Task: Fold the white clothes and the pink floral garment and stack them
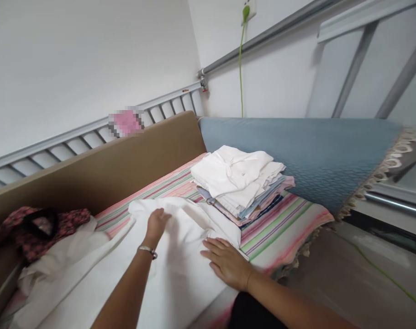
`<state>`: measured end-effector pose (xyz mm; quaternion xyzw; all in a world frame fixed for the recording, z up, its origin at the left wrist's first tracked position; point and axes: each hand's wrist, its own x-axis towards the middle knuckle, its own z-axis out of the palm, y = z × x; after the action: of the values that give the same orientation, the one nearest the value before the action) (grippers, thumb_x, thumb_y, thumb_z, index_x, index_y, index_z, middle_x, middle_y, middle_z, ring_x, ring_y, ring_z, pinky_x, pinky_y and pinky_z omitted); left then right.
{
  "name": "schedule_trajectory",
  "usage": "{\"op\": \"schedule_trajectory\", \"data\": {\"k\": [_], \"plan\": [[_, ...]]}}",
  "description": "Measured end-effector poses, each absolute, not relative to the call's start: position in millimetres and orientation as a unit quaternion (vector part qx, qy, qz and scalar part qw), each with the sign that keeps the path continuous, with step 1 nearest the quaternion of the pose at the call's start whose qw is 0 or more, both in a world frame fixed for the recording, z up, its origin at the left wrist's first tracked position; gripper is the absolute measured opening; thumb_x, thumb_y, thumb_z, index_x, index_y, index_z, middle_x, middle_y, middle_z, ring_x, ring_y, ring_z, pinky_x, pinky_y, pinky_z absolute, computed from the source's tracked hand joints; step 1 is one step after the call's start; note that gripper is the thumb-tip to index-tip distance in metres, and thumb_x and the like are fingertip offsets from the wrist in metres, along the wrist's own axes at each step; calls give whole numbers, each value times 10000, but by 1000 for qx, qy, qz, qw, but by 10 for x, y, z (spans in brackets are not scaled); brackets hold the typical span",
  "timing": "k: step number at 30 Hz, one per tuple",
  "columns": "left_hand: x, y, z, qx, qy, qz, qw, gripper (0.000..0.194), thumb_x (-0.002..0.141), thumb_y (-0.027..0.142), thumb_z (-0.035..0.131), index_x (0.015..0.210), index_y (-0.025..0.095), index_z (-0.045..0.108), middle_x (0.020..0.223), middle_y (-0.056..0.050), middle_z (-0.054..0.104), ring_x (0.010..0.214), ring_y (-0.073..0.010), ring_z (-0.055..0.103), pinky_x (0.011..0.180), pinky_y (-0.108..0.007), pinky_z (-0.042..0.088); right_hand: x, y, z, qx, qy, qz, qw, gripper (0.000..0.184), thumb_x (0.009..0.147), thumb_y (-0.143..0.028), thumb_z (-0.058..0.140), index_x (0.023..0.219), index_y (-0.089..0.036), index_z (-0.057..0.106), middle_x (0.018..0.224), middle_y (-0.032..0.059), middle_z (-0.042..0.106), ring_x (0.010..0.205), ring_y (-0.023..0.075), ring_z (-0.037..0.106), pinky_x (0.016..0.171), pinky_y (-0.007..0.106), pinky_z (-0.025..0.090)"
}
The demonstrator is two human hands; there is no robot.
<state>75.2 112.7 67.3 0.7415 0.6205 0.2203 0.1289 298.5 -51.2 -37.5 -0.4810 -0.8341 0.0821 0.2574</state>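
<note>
A large white garment (180,274) is spread over the striped bedding in front of me, with soft creases across its upper part. My left hand (157,225), a silver bracelet on its wrist, is at the garment's far part, fingers bent together on the fabric; their tips are partly hidden. Flat on the garment's right side lies my right hand (228,264), fingers stretched out and slightly apart. Just beyond the hands is a stack of folded clothes (237,176), white on top with blue, pink and dark layers beneath.
Striped bedding (297,224) covers the bed. A brown padded board (153,155) and a blue cloth-covered one (297,141) border it. Crumpled dark floral clothing (39,228) lies at left. A green cord (241,68) hangs from a wall socket.
</note>
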Motion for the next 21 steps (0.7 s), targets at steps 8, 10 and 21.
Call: {"op": "schedule_trajectory", "data": {"k": [8, 10, 21], "plan": [[-314, -251, 673, 843, 432, 313, -78, 178, 829, 186, 509, 878, 260, 664, 945, -38, 653, 892, -178, 570, 794, -338, 463, 2913, -516, -388, -480, -834, 40, 269, 367, 878, -258, 448, 1230, -250, 551, 1309, 57, 539, 1233, 235, 443, 1041, 457, 312], [-437, -565, 339, 830, 459, 304, -85, 176, 832, 188, 512, 893, 261, 660, 936, -37, 653, 845, -166, 590, 723, -301, 490, 2904, -528, -356, -475, -836, 38, 271, 350, 865, -241, 462, 1196, -246, 573, 1205, 57, 611, 1155, 235, 505, 1023, 466, 332], [-437, -969, -159, 800, 494, 334, 62, 277, 833, 108, 371, 1015, 217, 550, 1108, -71, 647, 1023, -161, 615, 888, -334, 526, 2967, -806, -222, -477, -750, -6, 459, 282, 837, -108, 395, 895, -222, 646, 819, 26, 680, 787, 161, 631, 702, 307, 509]]}}
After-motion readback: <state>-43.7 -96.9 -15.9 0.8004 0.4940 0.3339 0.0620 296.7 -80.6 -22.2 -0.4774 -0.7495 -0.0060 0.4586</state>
